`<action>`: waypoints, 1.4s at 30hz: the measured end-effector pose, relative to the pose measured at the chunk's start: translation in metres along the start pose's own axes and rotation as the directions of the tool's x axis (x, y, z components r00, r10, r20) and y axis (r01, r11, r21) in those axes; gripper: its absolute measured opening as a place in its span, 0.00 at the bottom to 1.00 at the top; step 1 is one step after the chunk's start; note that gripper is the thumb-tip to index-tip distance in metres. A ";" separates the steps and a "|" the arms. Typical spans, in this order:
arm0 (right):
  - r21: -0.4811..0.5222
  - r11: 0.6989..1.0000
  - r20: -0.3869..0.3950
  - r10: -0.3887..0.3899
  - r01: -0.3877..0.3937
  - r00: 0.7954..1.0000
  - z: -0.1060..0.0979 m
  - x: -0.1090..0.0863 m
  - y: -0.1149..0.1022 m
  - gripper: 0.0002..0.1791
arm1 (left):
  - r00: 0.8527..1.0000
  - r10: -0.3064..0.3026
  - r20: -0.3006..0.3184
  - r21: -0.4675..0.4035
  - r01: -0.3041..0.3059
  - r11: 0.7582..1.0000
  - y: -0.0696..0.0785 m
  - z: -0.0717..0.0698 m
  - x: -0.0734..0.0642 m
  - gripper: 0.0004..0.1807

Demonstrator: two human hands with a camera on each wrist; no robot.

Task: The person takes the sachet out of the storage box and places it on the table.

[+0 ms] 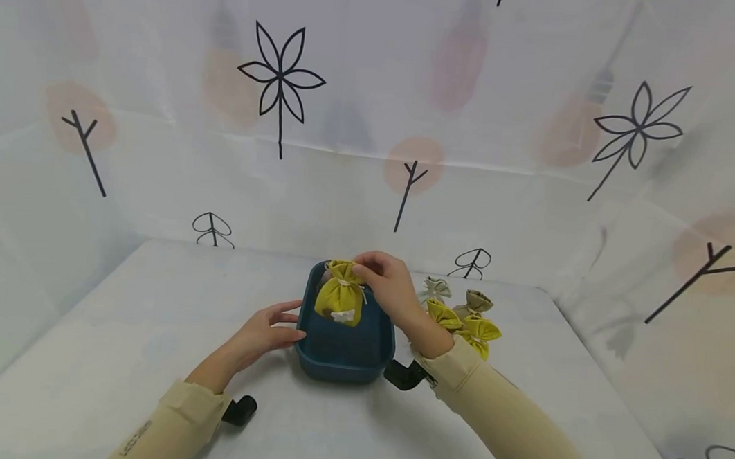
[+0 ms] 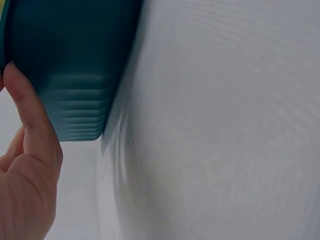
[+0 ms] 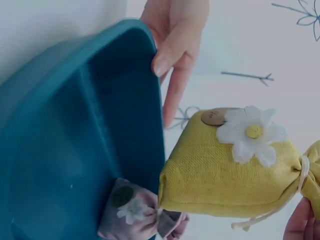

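My right hand (image 1: 389, 286) pinches a yellow drawstring pouch (image 1: 340, 299) by its gathered neck and holds it over the blue basin (image 1: 341, 374). In the right wrist view the pouch (image 3: 230, 175) shows a white fabric flower, a small brown tag and a pale cord. Inside the basin lies a mauve pouch (image 3: 131, 210) with a white flower, mostly hidden behind the yellow one in the head view. My left hand (image 1: 268, 335) rests at the basin's left side, its fingers fairly straight and touching the rim, as the left wrist view also shows with the thumb (image 2: 30, 100).
To the right of the basin stand several more pouches: two yellow ones (image 1: 479, 332), an olive one (image 1: 477, 302) and a pale grey-green one (image 1: 437, 287), partly behind my right forearm. A white cloth covers the table (image 1: 228, 277), and a printed curtain (image 1: 348, 117) hangs behind.
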State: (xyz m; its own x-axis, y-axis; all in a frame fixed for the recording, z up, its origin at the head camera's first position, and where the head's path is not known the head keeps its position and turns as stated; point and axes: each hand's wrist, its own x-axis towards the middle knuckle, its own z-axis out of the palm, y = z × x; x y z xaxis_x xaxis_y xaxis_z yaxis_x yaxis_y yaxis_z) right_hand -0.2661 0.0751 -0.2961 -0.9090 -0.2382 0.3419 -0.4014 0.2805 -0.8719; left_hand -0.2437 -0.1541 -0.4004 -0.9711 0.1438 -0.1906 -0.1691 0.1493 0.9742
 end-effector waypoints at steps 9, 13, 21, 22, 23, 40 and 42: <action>-0.022 0.997 -0.062 -0.075 0.074 0.995 -0.012 -0.024 -0.005 0.06 | 1.000 0.001 -0.006 -0.001 -0.001 1.000 -0.001 0.000 0.000 0.39; 0.005 0.999 -0.062 -0.046 0.047 0.997 -0.019 -0.036 -0.003 0.07 | 1.000 0.004 -0.003 -0.006 -0.004 1.000 -0.001 0.001 -0.001 0.39; 0.003 0.999 -0.088 -0.047 0.048 0.995 -0.034 -0.058 0.003 0.07 | 1.000 0.014 -0.005 -0.002 -0.014 1.000 -0.001 0.001 -0.001 0.38; 0.003 0.998 -0.093 -0.056 0.057 0.994 -0.036 -0.060 0.004 0.06 | 1.000 0.015 -0.005 -0.003 -0.015 1.000 -0.002 0.001 0.000 0.38; -0.001 0.998 -0.100 -0.066 0.067 0.993 -0.038 -0.062 0.006 0.06 | 1.000 0.016 -0.004 -0.004 -0.016 1.000 -0.002 0.001 0.000 0.38; -0.076 0.997 -0.211 -0.028 0.012 0.977 -0.067 -0.098 0.030 0.05 | 1.000 0.013 -0.012 0.014 -0.013 1.000 -0.001 0.001 0.000 0.37; -0.083 0.996 -0.219 -0.031 0.013 0.975 -0.071 -0.101 0.034 0.05 | 1.000 0.013 -0.013 0.014 -0.013 1.000 0.000 0.001 -0.001 0.37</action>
State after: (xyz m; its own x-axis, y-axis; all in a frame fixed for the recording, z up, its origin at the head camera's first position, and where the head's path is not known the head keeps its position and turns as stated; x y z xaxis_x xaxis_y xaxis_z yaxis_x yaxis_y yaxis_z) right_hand -0.1959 0.1742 -0.3352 -0.8987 -0.0375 0.4370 -0.4209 0.3537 -0.8353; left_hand -0.2428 -0.1530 -0.4009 -0.9753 0.1330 -0.1762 -0.1541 0.1614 0.9748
